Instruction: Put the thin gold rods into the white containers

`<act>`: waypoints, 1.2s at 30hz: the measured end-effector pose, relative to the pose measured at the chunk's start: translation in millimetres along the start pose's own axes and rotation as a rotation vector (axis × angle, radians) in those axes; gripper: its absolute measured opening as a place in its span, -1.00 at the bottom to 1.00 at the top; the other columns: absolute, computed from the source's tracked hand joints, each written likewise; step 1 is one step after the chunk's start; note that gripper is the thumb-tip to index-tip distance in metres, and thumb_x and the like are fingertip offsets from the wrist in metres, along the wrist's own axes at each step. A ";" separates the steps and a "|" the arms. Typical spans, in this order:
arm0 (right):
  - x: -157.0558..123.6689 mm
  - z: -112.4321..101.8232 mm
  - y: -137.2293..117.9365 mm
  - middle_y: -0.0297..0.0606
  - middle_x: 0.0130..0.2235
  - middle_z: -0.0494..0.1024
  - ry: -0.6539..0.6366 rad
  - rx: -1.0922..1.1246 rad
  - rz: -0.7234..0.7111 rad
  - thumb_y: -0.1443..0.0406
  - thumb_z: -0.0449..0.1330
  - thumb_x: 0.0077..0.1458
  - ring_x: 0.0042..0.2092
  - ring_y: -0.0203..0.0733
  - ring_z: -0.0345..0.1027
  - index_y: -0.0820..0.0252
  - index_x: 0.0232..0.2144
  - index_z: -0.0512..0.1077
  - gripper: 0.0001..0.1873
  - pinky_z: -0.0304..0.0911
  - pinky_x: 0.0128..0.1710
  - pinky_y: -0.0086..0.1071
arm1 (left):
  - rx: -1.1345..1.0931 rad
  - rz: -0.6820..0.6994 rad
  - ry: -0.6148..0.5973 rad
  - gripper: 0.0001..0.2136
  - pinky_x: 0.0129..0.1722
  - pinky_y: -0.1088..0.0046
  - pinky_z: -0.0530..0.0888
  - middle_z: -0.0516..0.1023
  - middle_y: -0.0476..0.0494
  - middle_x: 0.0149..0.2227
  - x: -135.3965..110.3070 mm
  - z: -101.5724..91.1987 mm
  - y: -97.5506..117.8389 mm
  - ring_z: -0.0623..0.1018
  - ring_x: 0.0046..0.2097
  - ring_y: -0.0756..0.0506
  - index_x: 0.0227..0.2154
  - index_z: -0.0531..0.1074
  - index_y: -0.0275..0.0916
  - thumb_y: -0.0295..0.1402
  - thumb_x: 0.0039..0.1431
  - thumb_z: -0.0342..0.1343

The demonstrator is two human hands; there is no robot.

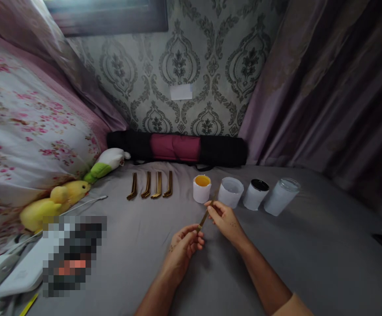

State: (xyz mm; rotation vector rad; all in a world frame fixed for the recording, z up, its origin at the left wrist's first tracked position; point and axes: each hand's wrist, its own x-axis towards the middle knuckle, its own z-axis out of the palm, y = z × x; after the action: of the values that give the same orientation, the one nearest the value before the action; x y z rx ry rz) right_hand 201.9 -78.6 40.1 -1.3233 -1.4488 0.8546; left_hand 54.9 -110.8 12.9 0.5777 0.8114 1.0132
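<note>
Between my two hands is a thin brass-coloured strip point(205, 217), held at a slant. My left hand point(186, 245) pinches its lower end, and my right hand point(223, 219) grips the upper part near the cups. Left of them, several brass-coloured bent strips point(157, 186) lie in four-way rows of small bundles, similar in colour to the one I hold. A white-wrapped cup with an orange-yellow inside point(202, 193) stands just beyond my hands. Beside it is a wider white container point(230, 195), partly behind my right fingers. The strip's exact kind cannot be made out.
A white-wrapped container with a dark top point(255, 195) and a wrapped glass jar point(281, 197) stand at the right. A black and maroon roll point(177, 148) lies along the wall. Plush toys point(55, 204), a cable and a white device point(28, 263) are at the left.
</note>
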 end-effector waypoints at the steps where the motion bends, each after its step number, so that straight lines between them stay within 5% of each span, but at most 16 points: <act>1: 0.7 -0.9 0.6 -0.27 -0.42 0.43 0.004 0.001 0.004 0.19 0.00 0.02 -0.44 -0.29 0.28 0.24 -0.30 0.37 -0.72 0.17 -0.50 -0.46 | 0.001 -0.001 -0.002 -0.74 -0.48 0.52 0.32 0.45 -0.18 -0.45 -0.2 0.0 -0.1 0.42 -0.49 0.04 -0.26 0.33 -0.43 -0.43 -0.06 0.11; 36: 8.6 -39.7 -12.4 -0.18 -0.34 0.44 0.276 0.133 0.056 0.09 0.04 -0.03 -0.42 -0.29 0.29 0.23 -0.24 0.36 -0.62 0.20 -0.55 -0.47 | 0.025 -0.028 -0.049 -0.74 -0.48 0.52 0.33 0.46 -0.21 -0.44 2.7 -3.6 -6.9 0.42 -0.49 0.03 -0.28 0.35 -0.42 -0.40 -0.07 0.12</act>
State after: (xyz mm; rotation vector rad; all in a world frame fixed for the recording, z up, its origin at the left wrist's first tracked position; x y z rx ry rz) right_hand 236.3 -76.4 65.0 -1.3278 -1.1270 0.7574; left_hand 56.3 -111.1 4.8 0.6090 0.7874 0.9605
